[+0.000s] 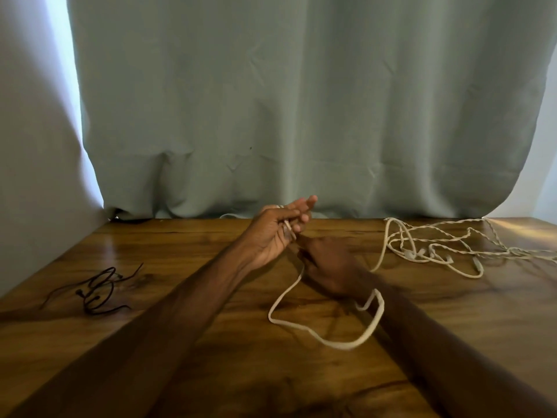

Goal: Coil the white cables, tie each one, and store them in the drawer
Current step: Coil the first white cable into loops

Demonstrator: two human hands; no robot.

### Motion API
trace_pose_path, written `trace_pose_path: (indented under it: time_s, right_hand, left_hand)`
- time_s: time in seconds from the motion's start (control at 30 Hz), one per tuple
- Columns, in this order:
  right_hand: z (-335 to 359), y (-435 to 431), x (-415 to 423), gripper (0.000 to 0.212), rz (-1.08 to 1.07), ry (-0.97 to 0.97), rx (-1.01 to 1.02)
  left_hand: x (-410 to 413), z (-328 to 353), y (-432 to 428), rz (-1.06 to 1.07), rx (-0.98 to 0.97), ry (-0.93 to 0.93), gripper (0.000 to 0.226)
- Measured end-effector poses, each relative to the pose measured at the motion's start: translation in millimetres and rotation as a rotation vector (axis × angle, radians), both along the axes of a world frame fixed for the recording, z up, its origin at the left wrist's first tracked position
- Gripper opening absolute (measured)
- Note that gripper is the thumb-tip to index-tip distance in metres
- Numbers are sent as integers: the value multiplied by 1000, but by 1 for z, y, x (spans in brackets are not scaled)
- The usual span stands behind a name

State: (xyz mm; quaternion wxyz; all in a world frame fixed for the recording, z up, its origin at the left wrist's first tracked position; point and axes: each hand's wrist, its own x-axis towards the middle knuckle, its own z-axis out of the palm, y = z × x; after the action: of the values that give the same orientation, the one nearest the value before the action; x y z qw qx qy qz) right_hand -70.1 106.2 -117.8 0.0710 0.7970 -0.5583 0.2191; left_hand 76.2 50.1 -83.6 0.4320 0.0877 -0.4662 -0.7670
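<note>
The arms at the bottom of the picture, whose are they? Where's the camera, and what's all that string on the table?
There is no machine here, just a person. The camera sits on their head and looks forward and down, so you see their own two arms reaching out. The left hand is raised, with a white cable wound around its fingers. The right hand, just below it, seems to pinch the same cable, which then trails in a loose loop across the wooden table. On the right lies a tangle of more white cables, not yet tidied. On the left lies a thin black cord. Behind the table hangs a grey-green curtain. No drawer shows in this picture.
</note>
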Motion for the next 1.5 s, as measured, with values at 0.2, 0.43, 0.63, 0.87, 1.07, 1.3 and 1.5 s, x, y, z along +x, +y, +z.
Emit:
trace_pose_path:
  time_s: [0.2,0.43,0.63,0.87,1.07,1.3,1.5]
  right_hand:
    - [8,7,22,22,3,14,-42]
    - [15,15,30,13,-88,-186,97]
    - [16,20,29,14,-202,-592,271]
    - [34,21,8,24,-129,-1093,758]
    - [37,19,-2,40,-222,-549,460]
    - [33,16,-13,13,-30,-252,-185]
    - [38,20,-21,25,-87,-242,-328]
  left_hand:
    - [6,-7,-10,243,91,54,58]
    - [-3,-12,-15,471,-34,-213,64]
    - [5,-30,-14,774,-474,-515,54]
    - [34,-42,-33,1048,-1010,-769,36]
    - [37,-42,-37,1018,-1000,-917,44]
    - [42,-49,-33,848,-1220,-1041,27]
    - [22,-31,-11,378,-522,-769,46]
